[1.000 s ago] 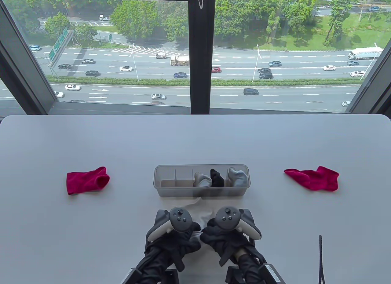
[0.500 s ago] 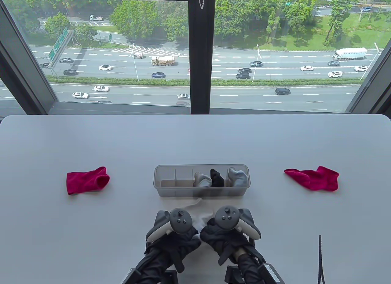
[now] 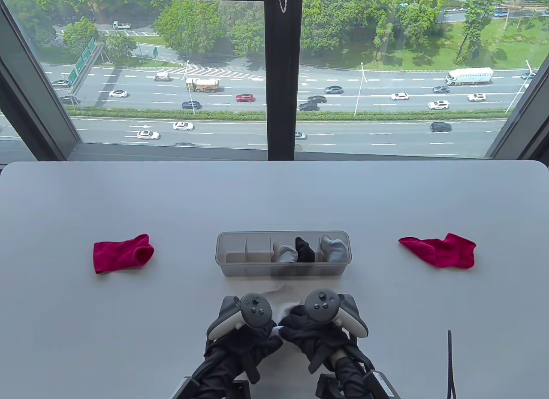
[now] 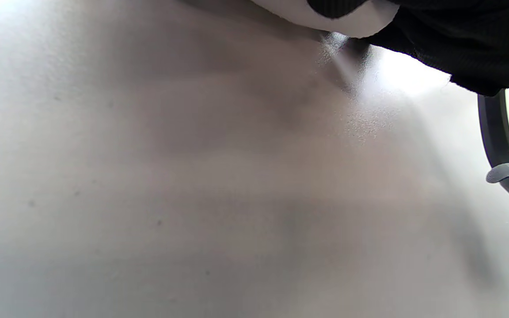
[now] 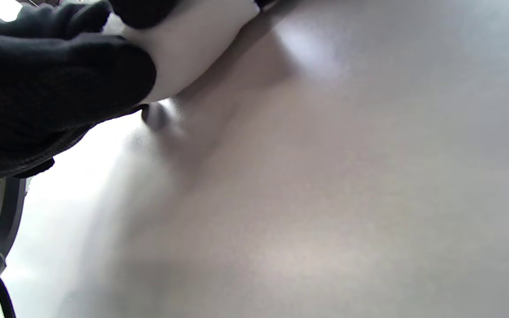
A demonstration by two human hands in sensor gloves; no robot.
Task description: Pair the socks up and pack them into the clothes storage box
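Observation:
A white sock (image 3: 283,299) lies on the table just in front of the clear storage box (image 3: 283,270), mostly hidden under both hands. My left hand (image 3: 253,334) and right hand (image 3: 306,330) sit side by side over it, fingers curled into the white fabric. The right wrist view has gloved fingers (image 5: 60,84) wrapped round the white sock (image 5: 192,48); the left wrist view catches only an edge of the white sock (image 4: 329,20) by black glove. The box holds two rolled grey pairs (image 3: 285,252) (image 3: 334,248) and a black pair (image 3: 305,249). Two red socks (image 3: 122,253) (image 3: 441,250) lie far left and far right.
The box's two left compartments (image 3: 246,249) hold nothing. A black cable (image 3: 449,360) stands near the front right edge. The grey table (image 3: 274,193) ends at a window behind.
Both hands have shifted slightly, drawing more of the white sock under them; less fabric shows in front of the box. The red socks and box have not moved.

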